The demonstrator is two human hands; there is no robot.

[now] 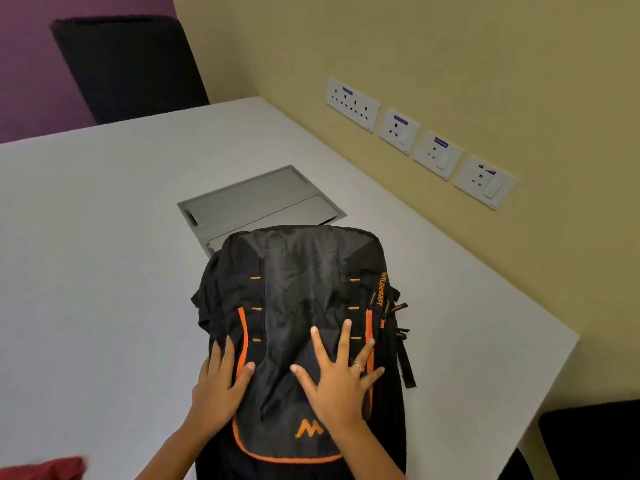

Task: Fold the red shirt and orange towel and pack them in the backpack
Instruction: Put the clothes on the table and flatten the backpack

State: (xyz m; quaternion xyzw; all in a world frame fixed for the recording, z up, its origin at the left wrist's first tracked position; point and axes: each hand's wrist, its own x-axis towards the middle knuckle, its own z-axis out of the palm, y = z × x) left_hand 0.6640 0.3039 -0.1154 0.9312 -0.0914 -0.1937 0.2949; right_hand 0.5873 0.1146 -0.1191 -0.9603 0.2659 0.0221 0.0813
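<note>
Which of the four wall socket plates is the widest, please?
The farthest socket plate, at the left end of the row. It carries several sets of pin holes, while the other three plates are narrower with one socket each.

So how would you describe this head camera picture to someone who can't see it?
A person presses both open hands, left hand and right hand, flat on a black and orange backpack lying on a white table. A bit of red cloth shows at the lower left corner.
</note>
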